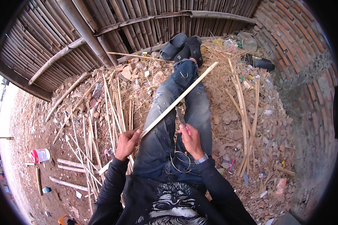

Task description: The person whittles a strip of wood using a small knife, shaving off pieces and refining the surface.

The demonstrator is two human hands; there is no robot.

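A long pale bamboo strip (pixel 176 101) slants across my legs, its far end past my knees and its near end showing behind my left wrist. Closed round it near the lower end is my left hand (pixel 127 144). My right hand (pixel 190 140) grips a knife (pixel 180 116) by its pink handle. The blade points away from me, beneath or just beside the strip; whether they touch I cannot tell. Thin curled shavings (pixel 180 162) lie on my lap between my thighs. My jeans (pixel 154 112) are dusty, with legs stretched forward and ankles crossed.
Several split strips (pixel 109 108) lie on the left; more strips (pixel 246 123) lie on the right. Rubble and straw cover the ground. A bamboo wall (pixel 139 26) stands ahead, a brick wall (pixel 308 75) on the right. A red-and-white tub (pixel 40 155) lies at the left.
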